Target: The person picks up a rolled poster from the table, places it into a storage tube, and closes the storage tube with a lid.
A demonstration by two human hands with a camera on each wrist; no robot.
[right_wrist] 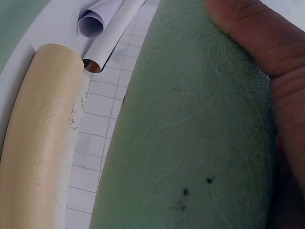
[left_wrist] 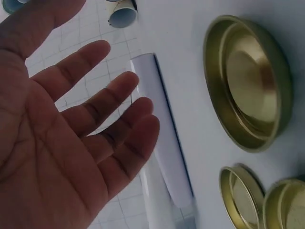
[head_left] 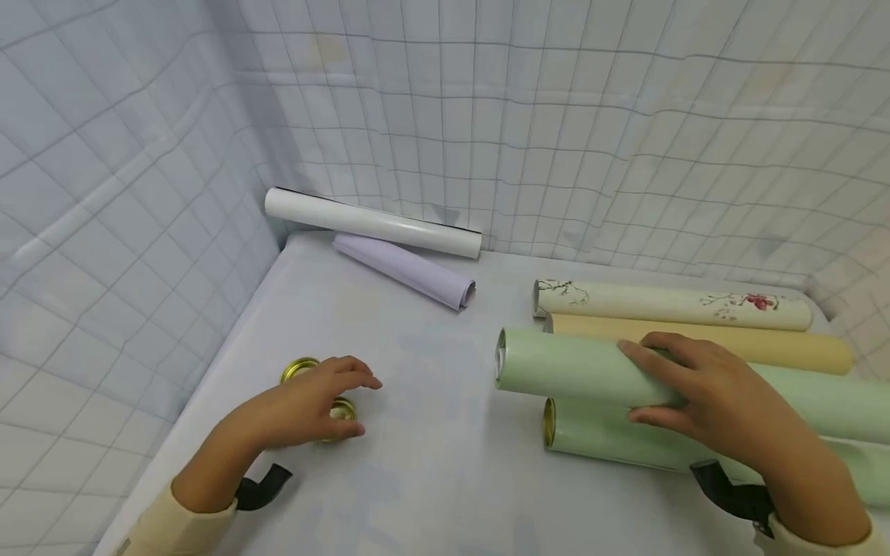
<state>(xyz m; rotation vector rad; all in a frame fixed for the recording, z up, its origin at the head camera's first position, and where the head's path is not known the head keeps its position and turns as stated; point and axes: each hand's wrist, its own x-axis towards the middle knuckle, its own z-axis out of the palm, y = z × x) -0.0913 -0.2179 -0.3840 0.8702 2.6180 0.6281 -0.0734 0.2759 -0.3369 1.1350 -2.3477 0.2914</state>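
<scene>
My right hand point(head_left: 726, 398) grips a pale green textured wallpaper roll point(head_left: 570, 367), thumb on the near side and fingers over the top. Below it in the head view lies a second green roll point(head_left: 612, 440), with a gold-coloured inner rim at its left end. My left hand point(head_left: 313, 401) holds nothing; its fingers are spread and slightly bent over several shallow round gold lids. Part of one gold lid point(head_left: 299, 364) shows behind the hand, and another point(head_left: 342, 411) shows between thumb and fingers. In the left wrist view a large gold lid point(left_wrist: 252, 86) stands out beside smaller ones.
Behind the green rolls lie a yellow roll point(head_left: 793, 347) and a cream roll with printed blossoms point(head_left: 653, 305). A lavender roll point(head_left: 410, 270) and a white roll point(head_left: 375, 222) lie at the back left. Grid-patterned cloth walls point(head_left: 431, 116) bound the white table point(head_left: 431, 479).
</scene>
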